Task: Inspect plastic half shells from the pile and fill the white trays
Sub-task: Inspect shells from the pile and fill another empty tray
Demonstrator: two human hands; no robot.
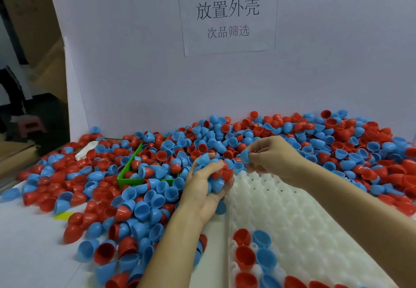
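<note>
Head view: my left hand [206,183] cups red and blue half shells [219,176]; right hand [273,152] fingers pinch one blue shell [245,156] above the white tray [304,220].

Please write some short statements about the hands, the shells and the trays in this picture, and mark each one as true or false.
1. The left hand holds several red and blue shells at once. True.
2. The right hand pinches a red shell. False: the shell in its fingertips is blue.
3. The white tray is completely filled. False: only its near rows hold shells; most pockets are bare.
4. A green bin sits in the pile, left of the hands, with shells inside. True.
5. The paper sign lies flat on the table. False: it is fixed on the white board behind the pile.
</note>
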